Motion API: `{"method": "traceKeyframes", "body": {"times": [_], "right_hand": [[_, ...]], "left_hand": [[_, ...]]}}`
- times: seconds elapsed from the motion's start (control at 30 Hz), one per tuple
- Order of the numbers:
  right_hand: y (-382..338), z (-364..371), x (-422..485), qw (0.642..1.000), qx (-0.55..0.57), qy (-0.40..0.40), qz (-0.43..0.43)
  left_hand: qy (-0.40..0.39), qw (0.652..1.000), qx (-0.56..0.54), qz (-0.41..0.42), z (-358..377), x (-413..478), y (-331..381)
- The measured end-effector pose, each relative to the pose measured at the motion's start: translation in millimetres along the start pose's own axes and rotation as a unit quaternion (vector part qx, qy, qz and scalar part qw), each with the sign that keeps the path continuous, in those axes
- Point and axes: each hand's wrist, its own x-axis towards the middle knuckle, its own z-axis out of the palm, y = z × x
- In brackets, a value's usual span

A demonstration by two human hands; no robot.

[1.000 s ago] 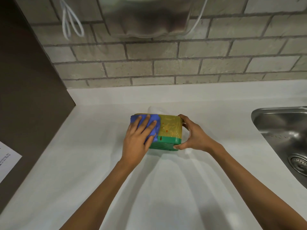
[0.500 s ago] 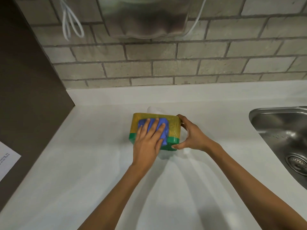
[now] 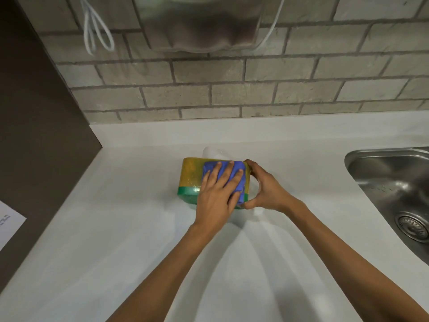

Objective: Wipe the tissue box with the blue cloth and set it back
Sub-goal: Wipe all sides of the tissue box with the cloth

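Observation:
A yellow tissue box (image 3: pixel 190 175) with a green band along its near edge lies on the white counter (image 3: pixel 130 228), tipped so a broad yellow side faces up; a white tissue (image 3: pixel 210 151) sticks out behind it. My left hand (image 3: pixel 217 195) lies flat, fingers spread, pressing the blue cloth (image 3: pixel 239 182) onto the right half of that side. My right hand (image 3: pixel 267 188) clasps the box's right end, thumb at the near corner, fingers over the far corner.
A steel sink (image 3: pixel 392 182) with a drain (image 3: pixel 412 225) sits at the right. A brick wall rises behind, with a metal dispenser (image 3: pixel 199 22) and white cords (image 3: pixel 95 31) hanging on it. A dark panel (image 3: pixel 34 112) stands at the left, a paper (image 3: pixel 9 223) at its foot.
My left hand has slid the blue cloth from the box's left end across to its right end. The right hand has kept its hold and the box has stayed in place.

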Motion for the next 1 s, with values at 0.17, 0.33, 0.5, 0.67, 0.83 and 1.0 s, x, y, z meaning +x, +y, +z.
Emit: {"method": "traceKeyframes", "body": {"times": [0.17,0.33,0.5,0.67,0.83,1.0], "right_hand": [[-0.3,-4.1,-2.5,1.000,0.003,-0.001,0.009],[-3.7,1.6,-1.2,1.000,-0.008,0.000,0.008],[-4.6,1.2,-0.7,1.000,-0.001,0.001,0.002],[-3.9,-0.1,-0.3,1.000,-0.006,-0.005,0.009],[-3.7,4.1,-1.3,1.000,-0.011,0.007,0.004],[-4.3,2.8,-3.3,1.000,0.005,0.021,-0.012]], "left_hand": [[-0.010,0.995,0.013,0.095,-5.1,-24.1,-21.9],[0.013,0.999,-0.017,-0.037,-9.1,-3.3,-24.2],[-0.023,0.999,-0.011,0.046,0.9,0.6,-3.2],[0.019,0.999,-0.021,0.045,-6.0,-27.1,-36.0],[0.004,0.997,-0.021,-0.068,-6.8,6.5,-17.0],[-0.035,0.998,0.044,0.010,6.3,7.5,9.4]]}}
